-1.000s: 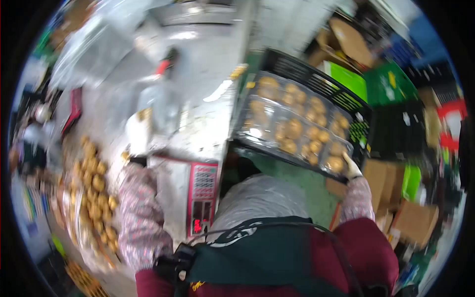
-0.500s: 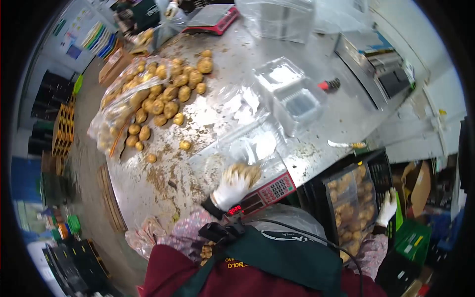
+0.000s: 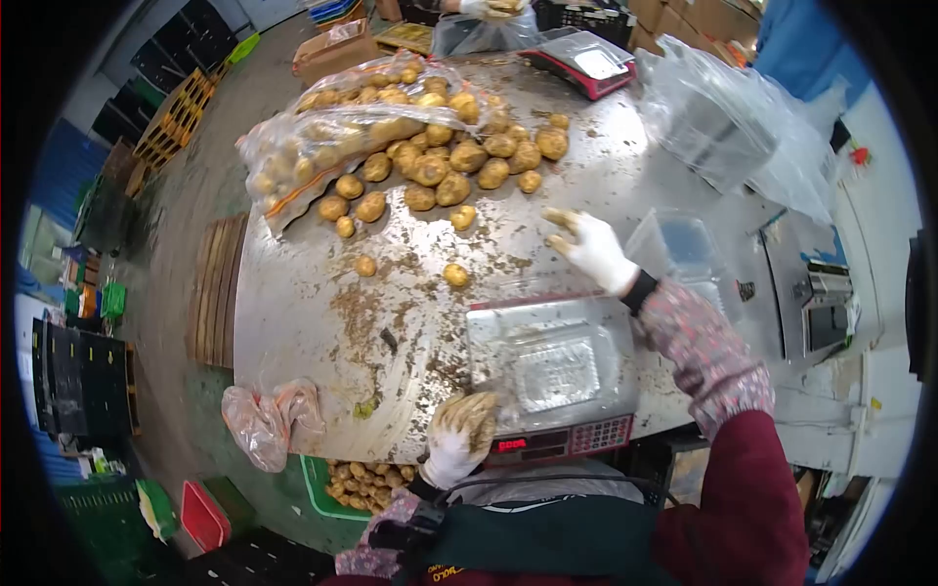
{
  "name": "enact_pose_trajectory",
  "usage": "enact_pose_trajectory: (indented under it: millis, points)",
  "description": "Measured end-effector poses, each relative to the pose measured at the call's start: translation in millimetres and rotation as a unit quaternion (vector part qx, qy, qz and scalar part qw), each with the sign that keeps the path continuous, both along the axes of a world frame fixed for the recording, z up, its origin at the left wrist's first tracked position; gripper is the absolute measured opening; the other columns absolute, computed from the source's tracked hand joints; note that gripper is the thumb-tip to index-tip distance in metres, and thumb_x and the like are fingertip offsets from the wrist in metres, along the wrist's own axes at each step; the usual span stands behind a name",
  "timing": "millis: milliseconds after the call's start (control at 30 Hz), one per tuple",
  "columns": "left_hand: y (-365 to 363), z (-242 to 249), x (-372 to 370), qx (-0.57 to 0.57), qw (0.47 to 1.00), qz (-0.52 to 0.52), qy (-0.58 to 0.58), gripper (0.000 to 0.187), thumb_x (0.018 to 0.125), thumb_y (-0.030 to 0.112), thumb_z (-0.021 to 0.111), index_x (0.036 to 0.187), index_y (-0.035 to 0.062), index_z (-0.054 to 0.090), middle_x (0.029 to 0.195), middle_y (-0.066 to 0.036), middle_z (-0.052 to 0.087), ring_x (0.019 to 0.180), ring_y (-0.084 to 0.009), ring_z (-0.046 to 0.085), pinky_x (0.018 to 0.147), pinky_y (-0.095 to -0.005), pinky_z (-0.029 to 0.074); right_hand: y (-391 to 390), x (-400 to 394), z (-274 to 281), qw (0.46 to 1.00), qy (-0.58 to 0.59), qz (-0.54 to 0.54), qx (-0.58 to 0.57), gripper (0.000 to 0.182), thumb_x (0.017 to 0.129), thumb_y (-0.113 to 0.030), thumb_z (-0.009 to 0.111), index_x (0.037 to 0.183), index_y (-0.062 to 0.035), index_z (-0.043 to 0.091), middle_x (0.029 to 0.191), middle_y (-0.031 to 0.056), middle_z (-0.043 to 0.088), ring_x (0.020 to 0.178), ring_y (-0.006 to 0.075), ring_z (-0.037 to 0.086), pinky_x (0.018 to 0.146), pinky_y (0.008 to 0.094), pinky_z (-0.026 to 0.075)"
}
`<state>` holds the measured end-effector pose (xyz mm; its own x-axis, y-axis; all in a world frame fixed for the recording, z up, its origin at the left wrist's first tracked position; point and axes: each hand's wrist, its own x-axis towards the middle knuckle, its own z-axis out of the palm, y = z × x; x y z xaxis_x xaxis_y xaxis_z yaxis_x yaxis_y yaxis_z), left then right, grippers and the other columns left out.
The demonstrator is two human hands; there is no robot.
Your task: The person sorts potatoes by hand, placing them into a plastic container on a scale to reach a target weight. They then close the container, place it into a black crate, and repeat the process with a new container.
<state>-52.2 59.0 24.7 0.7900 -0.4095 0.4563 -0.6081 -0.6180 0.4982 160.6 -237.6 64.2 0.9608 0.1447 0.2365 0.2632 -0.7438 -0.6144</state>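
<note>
My right hand [image 3: 589,246], in a dirty white glove, reaches out over the metal table [image 3: 293,313] with its fingers spread and nothing in it. It is just short of the potato pile [image 3: 459,161]. Two loose potatoes [image 3: 455,274] lie to its left. A clear plastic tray [image 3: 555,363] sits on the red-fronted scale [image 3: 562,444] close to me. My left hand [image 3: 457,437] has its fingers curled at the tray's near-left corner. I cannot tell whether it grips the tray.
A torn plastic bag of potatoes [image 3: 313,137] lies at the far left. A second scale [image 3: 586,63] and another person's hand [image 3: 489,8] are at the far edge. Bagged clear trays [image 3: 723,127] stand at right. A green crate of potatoes [image 3: 357,479] sits under the table edge.
My right hand left the crate of packed potatoes at my right and reached forward over the table. My left hand drew back from the tray's middle to its near-left corner. The view swung around.
</note>
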Motion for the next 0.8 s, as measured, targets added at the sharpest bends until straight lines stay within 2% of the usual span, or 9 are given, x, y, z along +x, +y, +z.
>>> enact_pose_trajectory:
  millis: [100, 233, 400, 500, 567, 633, 700, 767, 800]
  points:
    - [47.2, -26.2, -4.7, -0.085, 0.985, 0.096, 0.117, 0.034, 0.078, 0.005, 0.066, 0.112, 0.0066, 0.065, 0.111, -0.01, 0.067, 0.101, -0.029, 0.063, 0.088, -0.0417, 0.048, 70.9, 82.2, -40.8, 0.996, -0.054, 0.035, -0.063, 0.043, 0.083, -0.028, 0.067, 0.123, -0.0119, 0.061, 0.096, 0.0184, 0.067, 0.092, 0.0361, 0.064, 0.082, 0.0445, 0.051]
    - [96.9, -60.0, 8.6, -0.091, 0.985, 0.103, 0.104, 0.035, 0.077, 0.0, 0.064, 0.112, 0.0058, 0.065, 0.11, -0.01, 0.067, 0.098, -0.0308, 0.063, 0.085, -0.0415, 0.048, 156.7, 163.6, -54.5, 0.995, -0.007, -0.048, -0.087, 0.055, 0.077, -0.03, 0.074, 0.125, -0.0065, 0.059, 0.101, 0.0222, 0.067, 0.096, 0.036, 0.065, 0.085, 0.0439, 0.052]
    - [127.9, -60.7, 46.1, -0.069, 0.98, 0.131, 0.134, 0.034, 0.076, 0.002, 0.066, 0.109, 0.0078, 0.066, 0.104, -0.009, 0.068, 0.094, -0.0296, 0.064, 0.083, -0.0397, 0.049, 215.9, 231.5, -79.6, 0.959, 0.107, -0.141, -0.221, 0.095, 0.073, -0.049, 0.076, 0.144, 0.0001, 0.038, 0.123, 0.0203, 0.061, 0.121, 0.0368, 0.054, 0.102, 0.0485, 0.041]
    - [136.0, -70.7, 70.6, -0.092, 0.975, 0.13, 0.156, 0.032, 0.076, 0.003, 0.067, 0.108, 0.0076, 0.067, 0.1, -0.009, 0.068, 0.093, -0.0318, 0.063, 0.082, -0.04, 0.049, 224.3, 242.1, -83.5, 0.94, 0.106, -0.145, -0.289, 0.093, 0.071, -0.052, 0.077, 0.142, -0.001, 0.042, 0.122, 0.0212, 0.062, 0.12, 0.0344, 0.055, 0.105, 0.0477, 0.037]
    - [140.4, -85.9, 80.4, -0.1, 0.971, 0.136, 0.169, 0.03, 0.085, 0.004, 0.063, 0.115, 0.0066, 0.065, 0.107, -0.011, 0.069, 0.093, -0.0296, 0.066, 0.083, -0.0399, 0.051, 219.9, 241.0, -77.1, 0.955, 0.103, -0.136, -0.244, 0.083, 0.067, -0.05, 0.078, 0.129, -0.0002, 0.056, 0.106, 0.0213, 0.069, 0.105, 0.033, 0.064, 0.098, 0.0438, 0.044]
    - [136.1, -83.9, 100.2, -0.462, 0.773, 0.173, 0.4, 0.026, 0.092, 0.008, 0.06, 0.117, 0.001, 0.063, 0.106, -0.011, 0.069, 0.101, -0.0221, 0.065, 0.089, -0.0344, 0.051, 212.6, 224.9, -75.8, 0.982, 0.059, -0.086, -0.16, 0.077, 0.065, -0.047, 0.08, 0.122, 0.0006, 0.06, 0.099, 0.0214, 0.07, 0.097, 0.0325, 0.067, 0.093, 0.0407, 0.048]
    - [140.9, -81.8, 126.7, -0.539, 0.711, 0.142, 0.428, 0.038, 0.1, 0.021, 0.054, 0.128, -0.0033, 0.055, 0.116, -0.015, 0.066, 0.1, -0.0245, 0.065, 0.092, -0.0415, 0.051, 206.8, 197.9, -69.0, 0.991, 0.084, 0.009, -0.099, 0.075, 0.063, -0.048, 0.08, 0.12, -0.0021, 0.062, 0.101, 0.0211, 0.07, 0.094, 0.0311, 0.069, 0.089, 0.0395, 0.05]
    - [142.5, -78.2, 155.0, -0.572, 0.692, 0.077, 0.434, 0.046, 0.101, 0.032, 0.052, 0.136, 0.0024, 0.049, 0.121, -0.014, 0.063, 0.107, -0.0244, 0.062, 0.094, -0.0383, 0.05, 212.4, 148.3, -55.2, 0.986, 0.087, 0.139, 0.031, 0.079, 0.063, -0.049, 0.081, 0.124, -0.0048, 0.059, 0.104, 0.0206, 0.069, 0.099, 0.0328, 0.065, 0.093, 0.0391, 0.047]
    - [138.4, -70.5, 164.7, -0.639, 0.624, 0.029, 0.449, 0.05, 0.101, 0.037, 0.049, 0.138, 0.0041, 0.046, 0.125, -0.015, 0.06, 0.109, -0.0249, 0.061, 0.095, -0.0391, 0.05, 217.2, 123.9, -46.8, 0.982, 0.06, 0.175, -0.028, 0.082, 0.063, -0.049, 0.082, 0.127, -0.0055, 0.057, 0.106, 0.0198, 0.067, 0.102, 0.0337, 0.062, 0.094, 0.04, 0.045]
